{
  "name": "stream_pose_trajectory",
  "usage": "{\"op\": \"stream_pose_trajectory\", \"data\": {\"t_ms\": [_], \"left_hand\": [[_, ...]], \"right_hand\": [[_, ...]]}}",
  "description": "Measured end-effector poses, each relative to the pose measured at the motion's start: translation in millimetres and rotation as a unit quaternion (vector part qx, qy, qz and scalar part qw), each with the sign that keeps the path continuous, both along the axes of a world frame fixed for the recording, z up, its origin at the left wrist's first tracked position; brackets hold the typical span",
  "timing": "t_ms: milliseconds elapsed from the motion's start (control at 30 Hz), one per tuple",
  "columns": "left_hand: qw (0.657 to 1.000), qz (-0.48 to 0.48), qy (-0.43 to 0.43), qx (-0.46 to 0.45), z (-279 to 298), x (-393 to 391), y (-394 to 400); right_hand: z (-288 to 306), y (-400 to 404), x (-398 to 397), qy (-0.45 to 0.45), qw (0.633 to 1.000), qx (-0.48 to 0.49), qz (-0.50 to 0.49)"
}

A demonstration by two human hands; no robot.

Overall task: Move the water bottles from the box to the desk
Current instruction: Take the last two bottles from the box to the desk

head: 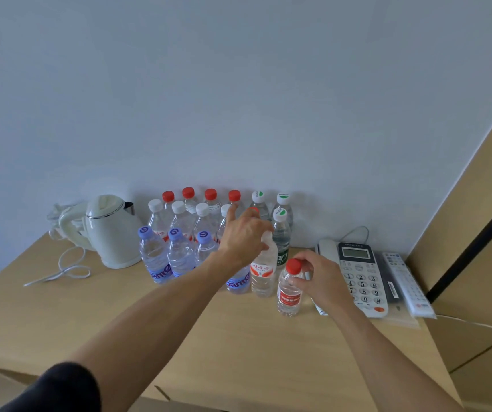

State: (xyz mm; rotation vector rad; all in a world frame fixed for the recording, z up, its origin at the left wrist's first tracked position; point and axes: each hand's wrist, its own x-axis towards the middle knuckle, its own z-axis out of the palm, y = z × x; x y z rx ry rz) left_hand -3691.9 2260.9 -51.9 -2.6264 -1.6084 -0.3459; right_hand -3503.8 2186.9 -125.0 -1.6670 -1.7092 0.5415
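Pale wooden desk (238,346) against a grey wall, both hands among upright water bottles.

Reaching far, the left hand (243,236) curls over the top of a clear white-capped bottle with an orange label (264,273), index finger raised. Right hand (317,278) pinches the neck of a clear red-capped bottle with a red label (290,295), standing nearest, just left of a white desk telephone (360,278). Open desk lies near and left. Three bottle rows (185,227) stand by a cream electric kettle (109,233).

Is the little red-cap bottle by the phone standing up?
Yes. The red-cap bottle stands upright on the desk, cap on top.
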Motion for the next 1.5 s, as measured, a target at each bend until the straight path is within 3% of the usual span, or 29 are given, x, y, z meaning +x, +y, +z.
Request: {"op": "stream_pose_trajectory", "data": {"t_ms": [667, 1067, 1500], "left_hand": [[0.99, -0.008, 0.136, -0.033, 14, 5, 13], [0.996, 0.021, 0.073, -0.043, 5, 2, 25], [0.997, 0.024, 0.063, -0.023, -1, 1, 23]], "right_hand": [[2, 46, -8, 0.002, 1.0, 0.014, -0.024], [3, 43, -5, 0.011, 1.0, 0.012, -0.022], [6, 46, -8, 0.001, 1.0, -0.006, -0.024]]}}
